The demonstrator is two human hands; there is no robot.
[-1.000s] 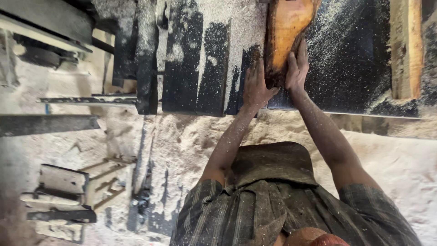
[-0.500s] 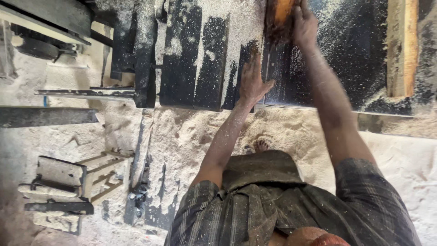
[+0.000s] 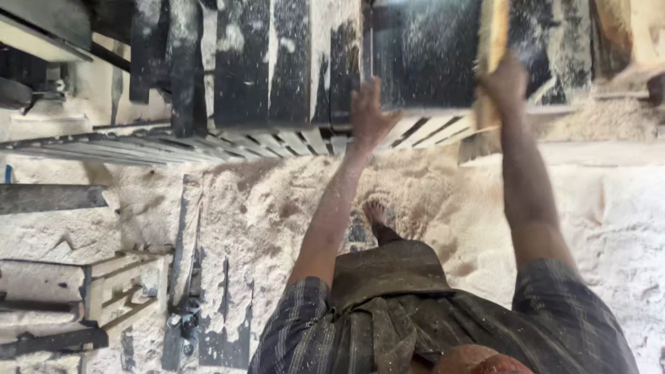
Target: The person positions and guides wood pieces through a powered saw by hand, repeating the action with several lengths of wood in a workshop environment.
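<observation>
Right hand point(image 3: 504, 84) wrapped around near end of wooden plank point(image 3: 490, 41); plank stands on edge on dark saw table point(image 3: 422, 55), running away from person at upper right. Left hand point(image 3: 369, 111) spread, fingers apart, holding nothing, at table's near edge left of plank. Sawdust point(image 3: 277, 208) covers floor below. Bare foot point(image 3: 375, 213) planted in sawdust between arms. Metal frame point(image 3: 104, 291) lies at lower left.

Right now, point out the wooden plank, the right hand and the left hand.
wooden plank point(image 3: 493, 34), head view, on its upper face.
right hand point(image 3: 506, 83), head view, on its back.
left hand point(image 3: 368, 114), head view, on its back.
</observation>
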